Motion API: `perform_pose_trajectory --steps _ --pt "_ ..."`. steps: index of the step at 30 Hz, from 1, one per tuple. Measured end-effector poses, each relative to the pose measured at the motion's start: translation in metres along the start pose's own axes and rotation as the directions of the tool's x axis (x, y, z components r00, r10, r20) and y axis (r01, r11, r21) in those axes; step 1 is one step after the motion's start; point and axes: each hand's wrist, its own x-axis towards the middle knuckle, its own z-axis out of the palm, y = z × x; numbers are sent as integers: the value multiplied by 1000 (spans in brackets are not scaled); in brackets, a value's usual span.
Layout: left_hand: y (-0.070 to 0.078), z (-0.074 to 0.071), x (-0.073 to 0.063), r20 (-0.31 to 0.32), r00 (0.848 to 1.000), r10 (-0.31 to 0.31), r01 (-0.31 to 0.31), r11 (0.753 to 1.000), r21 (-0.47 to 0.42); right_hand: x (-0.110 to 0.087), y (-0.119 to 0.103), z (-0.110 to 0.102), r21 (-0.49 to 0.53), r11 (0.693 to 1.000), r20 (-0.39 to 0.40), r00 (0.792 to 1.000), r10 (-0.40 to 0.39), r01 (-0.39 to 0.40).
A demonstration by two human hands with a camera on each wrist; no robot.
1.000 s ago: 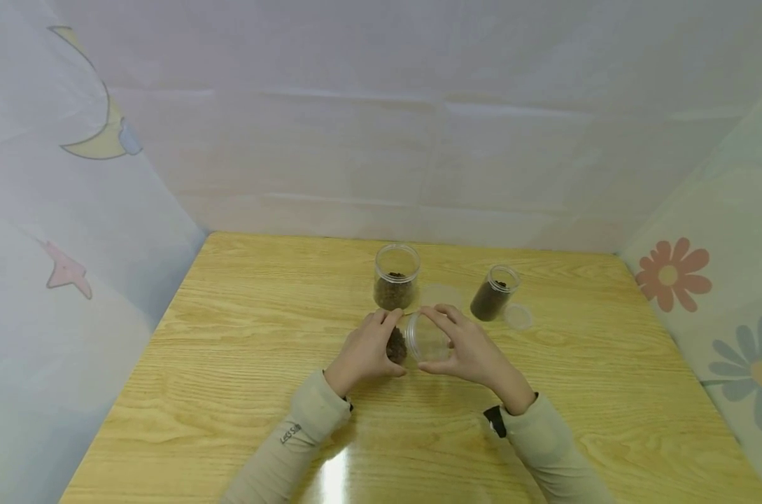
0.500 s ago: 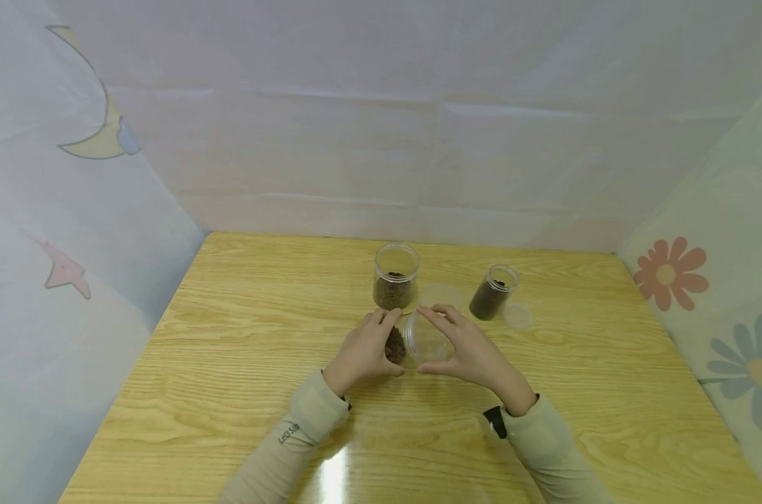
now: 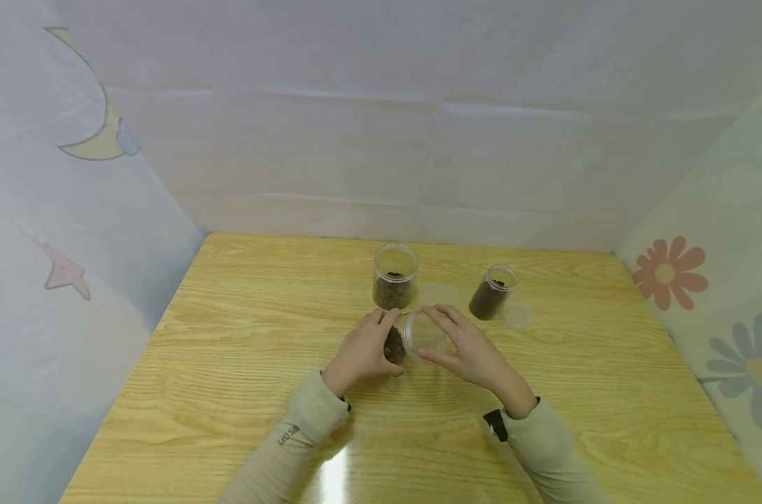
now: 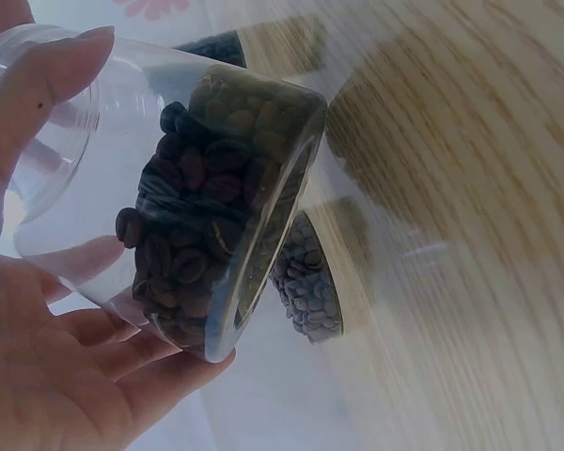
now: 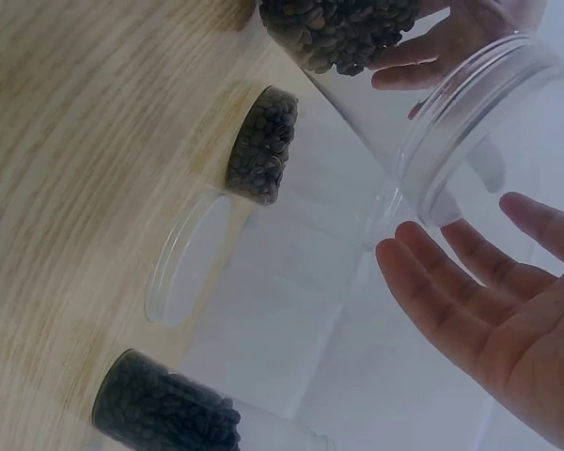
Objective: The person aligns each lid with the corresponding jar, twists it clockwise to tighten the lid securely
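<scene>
A clear jar (image 4: 202,211) part filled with dark coffee beans lies tilted in my left hand (image 3: 358,350), its bean end to the left in the head view. My left fingers and thumb curl round the jar's side. At its right end is a ridged clear ring (image 5: 461,122); whether this is a lid or the bare rim, I cannot tell. My right hand (image 3: 471,350) reaches around that end with its fingers spread. In the right wrist view, the fingers (image 5: 442,282) are at the ring's lower edge and the thumb stands off it.
Behind the hands a wide uncovered jar (image 3: 393,287) of beans stands on the wooden table (image 3: 242,336). A narrower bean jar (image 3: 490,297) is to the right. A large clear lid (image 5: 193,258) and a small lid (image 3: 516,315) lie by them. Printed cloth surrounds the table.
My right thumb has moved up and away from the jar's lower edge, while the right fingers stay near the top. The left hand keeps its hold on the jar.
</scene>
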Motion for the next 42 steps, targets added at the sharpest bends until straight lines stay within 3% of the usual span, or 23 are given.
perform_pose_trajectory --steps 8,20,28,42 --pt "-2 1 0 1 1000 -25 25 999 -42 -4 6 1 62 998 -148 988 35 -26" --pt "-3 -1 -2 -18 1000 -19 18 997 -70 -11 16 4 20 999 -315 948 51 -47" --pt "-6 1 -3 -20 1000 -25 23 997 -80 -13 20 7 -9 1000 -351 936 9 -12" --pt "-8 2 -6 -79 996 -36 28 995 -99 -16 21 8 -11 999 -326 945 38 -44"
